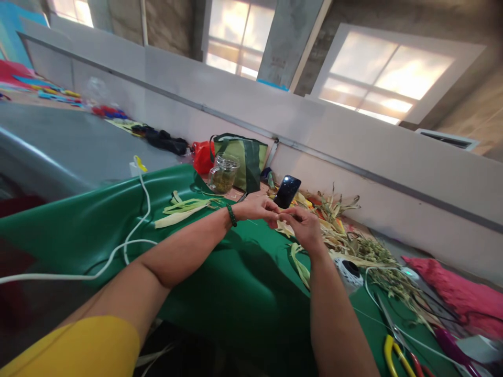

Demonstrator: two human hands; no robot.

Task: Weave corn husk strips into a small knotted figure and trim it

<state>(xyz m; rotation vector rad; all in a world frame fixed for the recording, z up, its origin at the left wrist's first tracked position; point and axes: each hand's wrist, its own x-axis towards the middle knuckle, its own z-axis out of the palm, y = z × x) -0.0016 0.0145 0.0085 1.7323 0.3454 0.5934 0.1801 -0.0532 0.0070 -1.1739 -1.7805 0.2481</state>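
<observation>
My left hand [259, 208], with a dark green bead bracelet [231, 215] at the wrist, meets my right hand [304, 226] above the green sheet [251, 272]. Both hands are closed in a pinch, fingertips almost touching. A small pale piece seems to lie between them, too small to name. To the left, several pale green corn husks [184, 209] lie on the sheet. Dried husks [334, 238] are heaped beyond and beside my right hand. Just behind the hands a dark phone [287, 191] stands tilted.
A glass mug [223, 174] stands before a green bag [245, 159]. A white cable [147, 204] crosses the sheet at left. At right are a thread spool [349, 273], scissors [396, 343] with yellow handles and a pink cloth [456, 290]. A white wall panel [393, 193] runs behind.
</observation>
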